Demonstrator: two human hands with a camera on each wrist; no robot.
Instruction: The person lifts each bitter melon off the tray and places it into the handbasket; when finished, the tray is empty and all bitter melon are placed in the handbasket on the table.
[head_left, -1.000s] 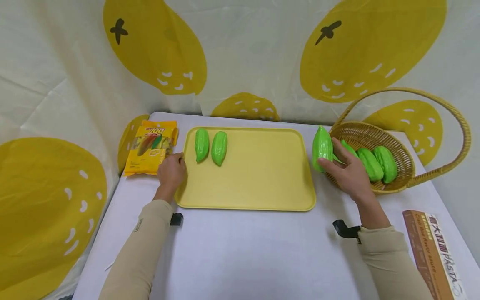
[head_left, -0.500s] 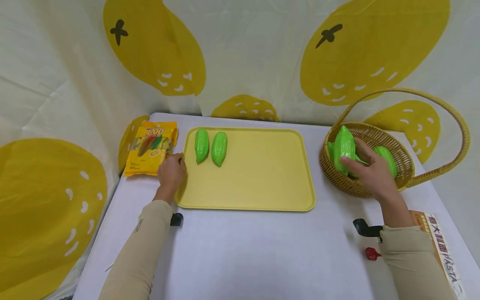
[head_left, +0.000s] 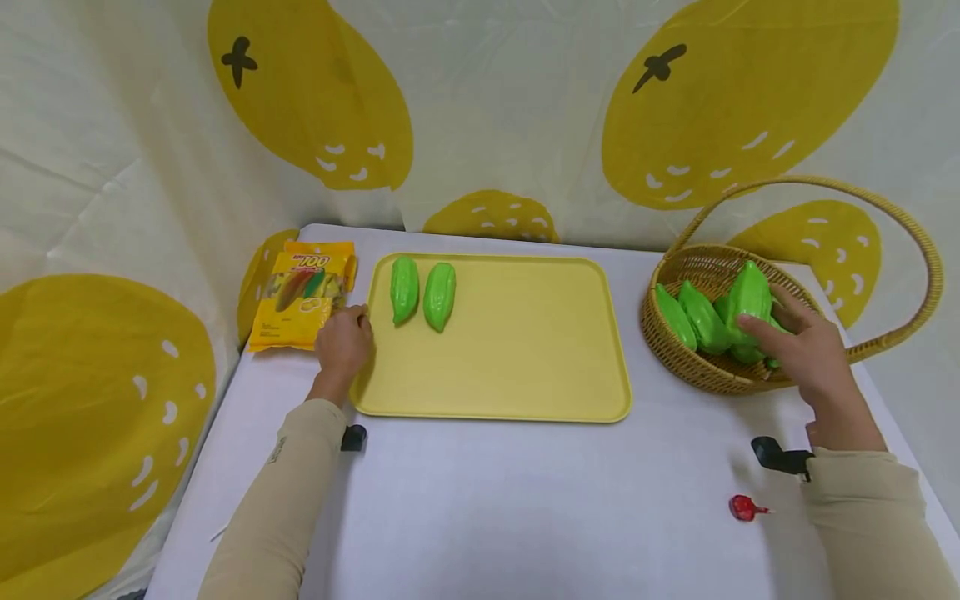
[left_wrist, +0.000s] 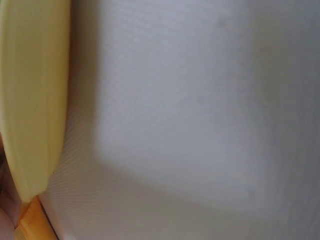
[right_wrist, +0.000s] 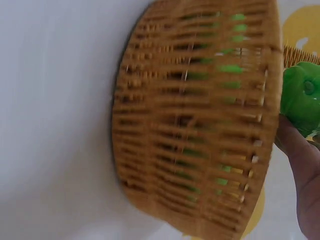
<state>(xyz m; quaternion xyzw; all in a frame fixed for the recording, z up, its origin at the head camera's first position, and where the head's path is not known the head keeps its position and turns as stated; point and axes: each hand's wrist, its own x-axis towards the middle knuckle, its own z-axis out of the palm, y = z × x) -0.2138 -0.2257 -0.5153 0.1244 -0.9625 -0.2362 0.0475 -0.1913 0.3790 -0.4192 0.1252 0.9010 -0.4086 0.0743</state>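
My right hand (head_left: pixel 817 350) pinches a glossy green bitter melon (head_left: pixel 750 300) between thumb and fingers, over the right side of the wicker basket (head_left: pixel 693 371). More green bitter melons (head_left: pixel 701 315) lie in the basket below and left of it. In the right wrist view, the held bitter melon (right_wrist: pixel 305 95) shows end-on above the basket's rim. My left hand (head_left: pixel 343 346) grips the left edge of the yellow tray (head_left: pixel 517 358); its fingertips are partly hidden. Two bitter melons (head_left: pixel 439 296) lie side by side at the tray's upper left.
A yellow candy bag (head_left: pixel 292 308) lies left of the tray, close to my left hand. A small red wrapped candy (head_left: pixel 744 508) sits on the white table (head_left: pixel 547 500) near my right forearm. The basket's tall handle (head_left: pixel 911 221) arches out to the right.
My right hand has carried the bitter melon rightward from beside the tray to over the basket's right side. The red candy came into view, while the pasta box became hidden. The left hand stays put.
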